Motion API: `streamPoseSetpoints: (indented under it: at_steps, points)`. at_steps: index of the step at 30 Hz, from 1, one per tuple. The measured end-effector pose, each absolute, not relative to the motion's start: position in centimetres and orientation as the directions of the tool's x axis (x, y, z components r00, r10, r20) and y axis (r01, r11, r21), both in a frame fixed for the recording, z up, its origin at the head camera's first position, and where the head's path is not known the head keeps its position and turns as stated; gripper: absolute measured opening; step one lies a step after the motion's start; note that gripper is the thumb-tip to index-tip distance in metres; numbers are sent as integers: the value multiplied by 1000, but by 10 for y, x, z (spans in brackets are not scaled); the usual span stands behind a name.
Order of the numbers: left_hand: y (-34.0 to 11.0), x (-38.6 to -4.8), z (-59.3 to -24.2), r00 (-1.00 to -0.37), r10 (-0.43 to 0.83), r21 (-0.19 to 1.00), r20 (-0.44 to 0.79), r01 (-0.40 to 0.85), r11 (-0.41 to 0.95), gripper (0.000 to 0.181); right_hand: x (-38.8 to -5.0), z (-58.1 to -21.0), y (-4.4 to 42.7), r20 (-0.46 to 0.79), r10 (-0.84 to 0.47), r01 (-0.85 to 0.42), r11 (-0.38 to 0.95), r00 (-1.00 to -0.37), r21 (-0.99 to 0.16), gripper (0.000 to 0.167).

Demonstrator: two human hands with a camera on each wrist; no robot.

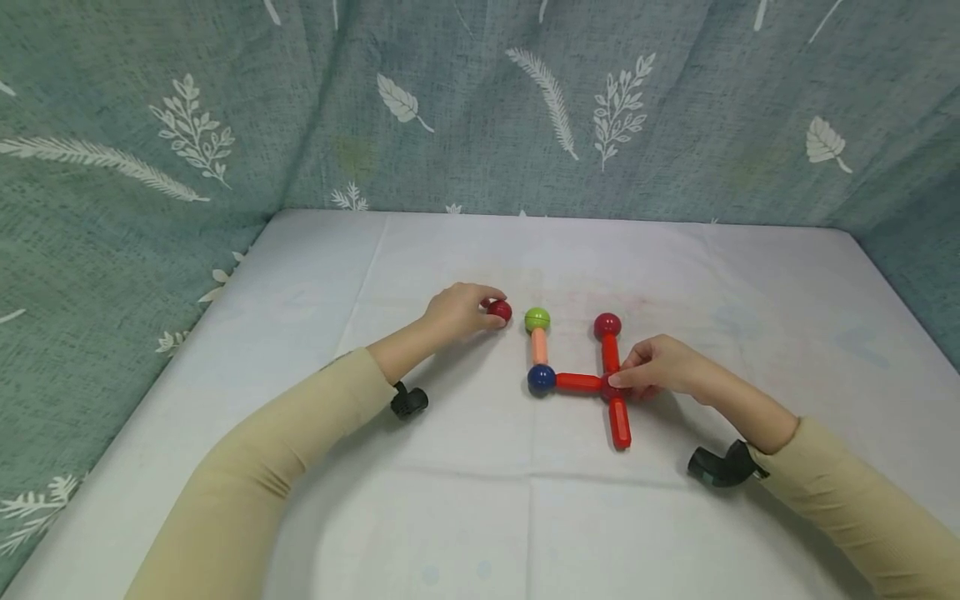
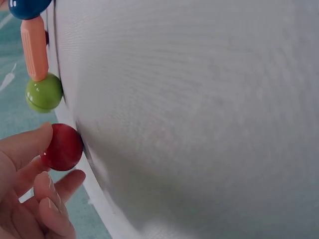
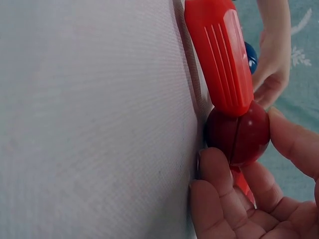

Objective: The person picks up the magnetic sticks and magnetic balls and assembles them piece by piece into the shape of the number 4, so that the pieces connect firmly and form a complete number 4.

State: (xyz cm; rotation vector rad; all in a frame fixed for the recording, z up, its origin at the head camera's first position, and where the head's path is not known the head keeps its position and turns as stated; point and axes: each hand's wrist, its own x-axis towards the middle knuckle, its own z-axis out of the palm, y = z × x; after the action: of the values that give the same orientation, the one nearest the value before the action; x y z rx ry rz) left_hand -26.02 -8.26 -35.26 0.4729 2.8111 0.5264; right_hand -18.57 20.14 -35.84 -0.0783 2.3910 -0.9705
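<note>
My left hand (image 1: pixel 457 311) pinches a loose red ball (image 1: pixel 500 312) between thumb and fingers, left of a joined figure of balls and sticks. In that figure a green ball (image 1: pixel 537 318) tops a peach stick (image 1: pixel 539 346), which runs down to a blue ball (image 1: pixel 542 379). A red stick (image 1: pixel 577 382) links the blue ball to a dark red ball (image 3: pixel 239 134), pinched by my right hand (image 1: pixel 660 367). Above this junction another red stick (image 1: pixel 611 354) carries a red ball (image 1: pixel 607 326); below it a third red stick (image 1: pixel 619 423) has a free lower end.
A white cloth (image 1: pixel 450 517) with creases and faint stains covers the table. Behind and at the sides hangs a green-blue leaf-patterned curtain (image 1: pixel 465 158). Small black cameras (image 1: pixel 409 402) sit at both wrists, close above the cloth.
</note>
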Motion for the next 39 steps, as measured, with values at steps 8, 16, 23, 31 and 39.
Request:
streamPoseSetpoints:
  at_steps: [8, 16, 23, 31, 39]
  points:
    - [-84, -259, -353, -915, 373, 404, -155, 286, 869, 44, -187, -358, 201, -471, -255, 148, 734, -844, -663, 27]
    - [-82, -236, -343, -897, 435, 419, -76, 368, 830, 42, -188, -358, 202, -475, -260, 149, 732, -841, -665, 27]
    - [-66, -195, -323, -785, 608, 373, 118, 603, 705, 39, -187, -358, 202, -477, -254, 156, 730, -841, -665, 28]
    - [-39, -158, -317, -538, 817, 263, 207, 835, 483, 33, -187, -358, 202, -475, -263, 153, 725, -840, -671, 28]
    - [-13, -139, -331, -439, 899, 179, 10, 885, 430, 34, -187, -358, 204, -473, -280, 143, 720, -836, -679, 27]
